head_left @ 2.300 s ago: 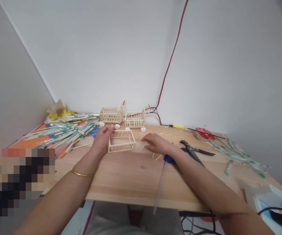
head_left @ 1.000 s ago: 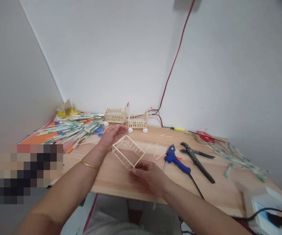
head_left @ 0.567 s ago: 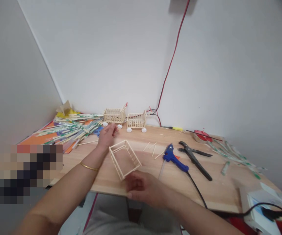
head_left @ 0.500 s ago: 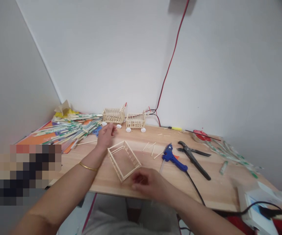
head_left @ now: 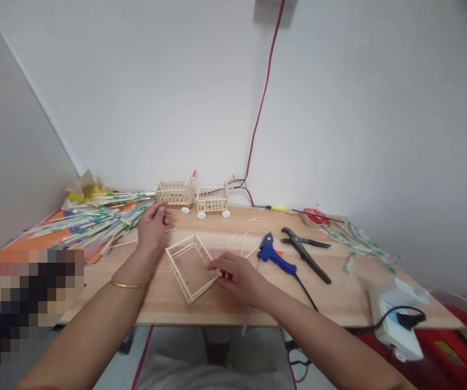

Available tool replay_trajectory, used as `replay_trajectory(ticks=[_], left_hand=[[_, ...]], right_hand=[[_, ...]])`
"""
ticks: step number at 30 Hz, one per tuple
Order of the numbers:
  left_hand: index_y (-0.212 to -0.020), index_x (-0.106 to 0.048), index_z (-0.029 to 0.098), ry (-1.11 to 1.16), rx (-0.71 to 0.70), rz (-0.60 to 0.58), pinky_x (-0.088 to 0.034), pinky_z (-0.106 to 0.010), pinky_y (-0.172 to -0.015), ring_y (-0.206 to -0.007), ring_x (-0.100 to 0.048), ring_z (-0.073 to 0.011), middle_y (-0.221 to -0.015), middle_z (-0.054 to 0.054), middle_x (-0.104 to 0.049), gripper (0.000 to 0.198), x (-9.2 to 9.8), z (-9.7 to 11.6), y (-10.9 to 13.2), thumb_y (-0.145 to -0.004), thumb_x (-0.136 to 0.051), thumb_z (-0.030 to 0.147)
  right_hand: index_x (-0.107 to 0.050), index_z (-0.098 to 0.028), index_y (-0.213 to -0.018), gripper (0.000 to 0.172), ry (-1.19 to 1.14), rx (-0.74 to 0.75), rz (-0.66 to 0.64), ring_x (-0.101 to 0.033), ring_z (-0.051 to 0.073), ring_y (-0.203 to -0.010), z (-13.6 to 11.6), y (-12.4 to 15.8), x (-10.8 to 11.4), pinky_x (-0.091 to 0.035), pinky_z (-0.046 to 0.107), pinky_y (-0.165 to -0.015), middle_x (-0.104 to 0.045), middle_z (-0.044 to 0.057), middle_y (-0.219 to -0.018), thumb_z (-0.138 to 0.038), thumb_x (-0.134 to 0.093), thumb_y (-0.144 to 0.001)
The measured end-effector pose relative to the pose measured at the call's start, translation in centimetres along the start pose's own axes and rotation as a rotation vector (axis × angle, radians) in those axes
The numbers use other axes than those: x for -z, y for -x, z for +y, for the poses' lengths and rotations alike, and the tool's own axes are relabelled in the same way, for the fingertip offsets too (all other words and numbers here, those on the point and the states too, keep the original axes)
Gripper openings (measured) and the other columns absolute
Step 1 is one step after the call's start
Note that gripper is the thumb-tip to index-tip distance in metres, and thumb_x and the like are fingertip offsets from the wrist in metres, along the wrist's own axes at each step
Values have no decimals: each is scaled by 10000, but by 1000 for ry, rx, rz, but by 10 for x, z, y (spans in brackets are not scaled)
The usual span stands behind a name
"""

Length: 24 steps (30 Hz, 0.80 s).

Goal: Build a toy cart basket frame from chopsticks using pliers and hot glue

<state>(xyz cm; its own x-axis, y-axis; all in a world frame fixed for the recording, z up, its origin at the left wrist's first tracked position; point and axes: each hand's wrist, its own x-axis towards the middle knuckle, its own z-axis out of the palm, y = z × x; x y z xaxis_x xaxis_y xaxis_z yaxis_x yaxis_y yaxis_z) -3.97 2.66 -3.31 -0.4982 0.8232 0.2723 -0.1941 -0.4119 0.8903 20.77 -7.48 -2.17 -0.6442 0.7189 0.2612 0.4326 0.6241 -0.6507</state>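
An open box frame of thin wooden sticks [head_left: 191,265] lies on the wooden table [head_left: 330,303] near its front edge. My right hand [head_left: 237,277] rests on the table just right of it. Its curled fingers pinch the frame's near right corner. My left hand [head_left: 151,225], a gold bangle on its wrist, hovers just behind the frame's left end, beside the pile of wrapped chopsticks [head_left: 91,223]. Its thumb and fingertips are pressed together, and I cannot make out whether anything is between them.
Two small stick carts with white wheels [head_left: 174,192] [head_left: 212,200] stand at the back by the wall. A blue glue gun [head_left: 276,257], black pliers [head_left: 307,252] and loose sticks [head_left: 241,241] lie right of the frame. Further right are a red tape roll [head_left: 315,216] and a white power strip [head_left: 399,317].
My right hand held the frame tilted up, set it flat and let go, and now pinches its corner again. My left hand drew back from the frame toward the chopsticks. The view shifted right.
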Motion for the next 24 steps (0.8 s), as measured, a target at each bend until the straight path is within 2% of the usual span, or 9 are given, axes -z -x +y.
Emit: replay_trajectory(ticks=[2, 6, 9, 12, 14, 17, 19, 21, 24], left_hand=[[-925, -678, 156, -35, -2, -12, -327, -177, -477, -480, -432, -45, -649, 18, -590, 278, 0, 0, 0, -689, -644, 298], [-908, -689, 154, -34, 4, -49, -345, -184, -488, -487, -440, -52, -628, 18, -584, 274, -2, 2, 1, -696, -651, 323], [-908, -684, 162, -22, 17, -55, -331, -176, -467, -473, -431, -50, -616, 21, -579, 265, -4, 3, 4, -707, -645, 331], [-899, -673, 171, 0, 43, -95, -321, -170, -453, -464, -424, -50, -609, 25, -572, 250, -6, 3, 8, -719, -639, 341], [-893, -659, 178, 17, 57, -126, -322, -171, -449, -460, -424, -53, -613, 24, -578, 244, -8, 3, 10, -732, -629, 360], [-889, -643, 182, 38, 83, -147, -314, -180, -437, -453, -424, -62, -618, 15, -590, 274, -10, 4, 13, -767, -589, 422], [-865, -651, 166, 29, 109, -176, -311, -187, -437, -456, -421, -62, -631, 5, -589, 319, -10, 5, 14, -773, -576, 462], [-841, -667, 143, -5, 144, -231, -319, -193, -449, -472, -424, -59, -667, -8, -591, 350, -10, 7, 15, -750, -606, 475], [-842, -682, 125, -48, 183, -285, -336, -197, -472, -498, -431, -58, -717, -24, -595, 372, -9, 9, 17, -705, -661, 471]], right_hand=[[-633, -192, -1018, 323, 38, 18, 38, -565, 140, -787, 3, 2, -5, -446, 257, -727, -602, 52, -927, -37, -546, -749], [-604, -182, -1060, 284, 85, -31, 137, -562, 136, -775, 6, 5, -13, -456, 262, -735, -584, 65, -964, -98, -558, -792], [-592, -181, -1084, 279, 125, -44, 139, -562, 134, -768, 5, 4, -13, -459, 267, -736, -572, 74, -982, -126, -555, -813], [-538, -198, -1185, 397, 119, -80, 109, -575, 118, -712, 5, 2, -3, -465, 264, -702, -580, 68, -1000, -163, -596, -794], [-521, -207, -1206, 420, 121, -121, 145, -573, 111, -668, 8, 1, 10, -463, 261, -671, -604, 55, -965, -214, -607, -795], [-601, -186, -1062, 232, 210, -136, 233, -579, 137, -737, 24, -7, 33, -447, 270, -700, -641, 53, -882, -203, -521, -844], [-625, -171, -1024, 225, 301, -144, 172, -585, 147, -794, 39, -18, 45, -438, 277, -739, -645, 76, -942, -155, -509, -831], [-632, -156, -1044, 288, 406, -171, 51, -579, 162, -863, 54, -33, 51, -420, 281, -785, -626, 104, -1047, -108, -540, -776], [-673, -144, -939, 259, 474, -218, -66, -573, 161, -810, 72, -53, 54, -406, 252, -730, -648, 97, -963, -85, -577, -705]])
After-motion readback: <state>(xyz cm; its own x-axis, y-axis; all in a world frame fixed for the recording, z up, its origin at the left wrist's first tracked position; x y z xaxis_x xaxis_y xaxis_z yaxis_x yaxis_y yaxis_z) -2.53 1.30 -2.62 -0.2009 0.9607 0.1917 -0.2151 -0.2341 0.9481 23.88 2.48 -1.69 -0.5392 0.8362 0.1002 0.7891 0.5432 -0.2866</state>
